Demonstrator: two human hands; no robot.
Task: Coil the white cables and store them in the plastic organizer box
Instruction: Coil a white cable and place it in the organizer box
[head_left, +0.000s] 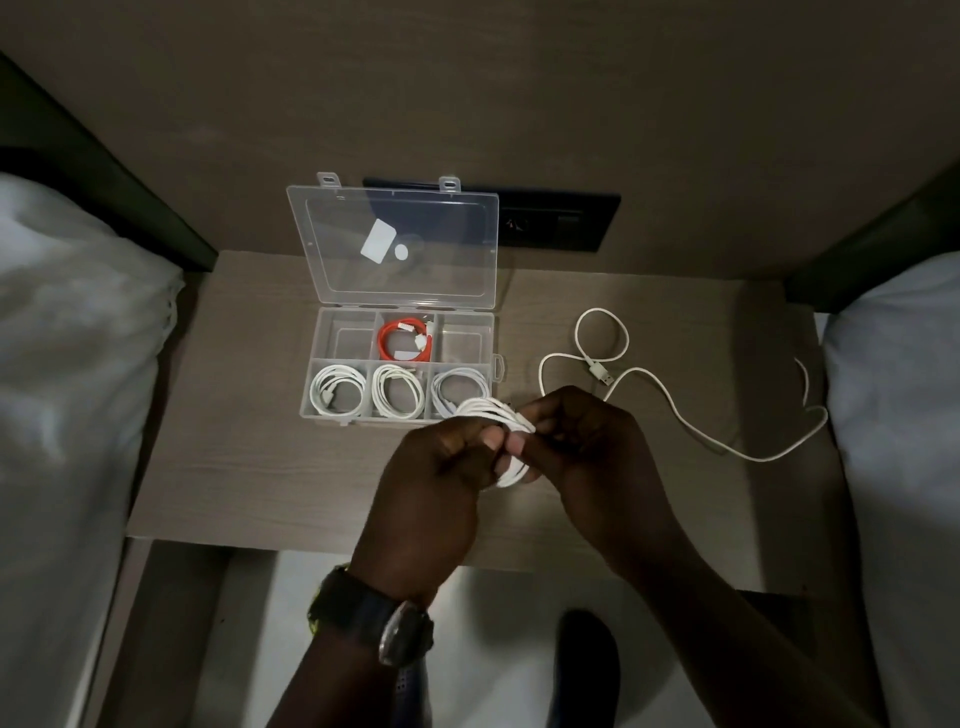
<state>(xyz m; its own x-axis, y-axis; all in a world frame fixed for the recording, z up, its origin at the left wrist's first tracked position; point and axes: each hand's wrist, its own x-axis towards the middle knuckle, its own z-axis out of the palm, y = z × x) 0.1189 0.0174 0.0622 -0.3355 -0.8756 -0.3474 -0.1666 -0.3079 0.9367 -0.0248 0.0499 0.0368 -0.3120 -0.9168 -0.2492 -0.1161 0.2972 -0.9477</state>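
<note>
Your left hand (441, 462) and right hand (582, 441) clamp together on a coiled white cable (501, 415) just near of the clear plastic organizer box (400, 364) on the pale wood counter (260, 441), while a loose white cable (670, 400) sprawls to the right.

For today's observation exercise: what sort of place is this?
Probably a bedroom, perhaps a hotel room: a bedside table stands between two white-sheeted beds, with a dark socket panel on the wall behind.
</note>
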